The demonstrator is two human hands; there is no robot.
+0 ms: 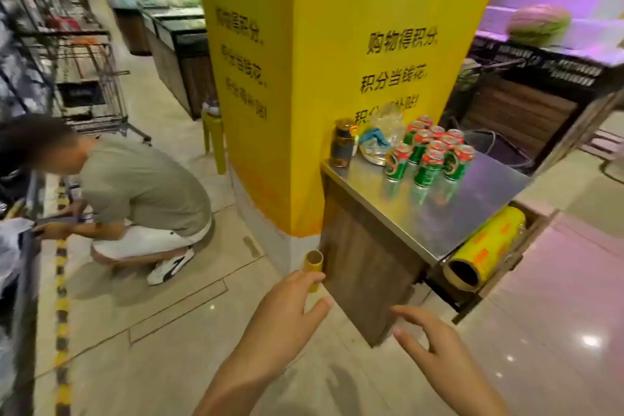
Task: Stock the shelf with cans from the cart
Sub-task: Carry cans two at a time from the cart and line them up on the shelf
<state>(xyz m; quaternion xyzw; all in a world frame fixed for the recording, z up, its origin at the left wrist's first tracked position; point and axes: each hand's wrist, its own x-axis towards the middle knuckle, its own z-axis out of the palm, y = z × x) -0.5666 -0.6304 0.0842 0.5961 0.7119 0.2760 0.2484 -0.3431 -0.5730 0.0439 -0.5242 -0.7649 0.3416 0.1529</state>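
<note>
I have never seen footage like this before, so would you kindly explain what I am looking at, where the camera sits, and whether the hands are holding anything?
There is no machine here. The one picture comes from a wide-angle camera worn on a person's head, looking forward and down, so the two bare arms at the bottom belong to the wearer. The left hand and the right hand both reach forward with relaxed fingers, and neither has a grip on anything. Ahead is a metal-topped counter against a yellow pillar. On the counter stands a cluster of green and red cans, beside a dark jar and some clear plastic wrapping. A yellow roll of film lies in a holder at the counter's side. To the left, another person crouches near a shopping cart.
</note>
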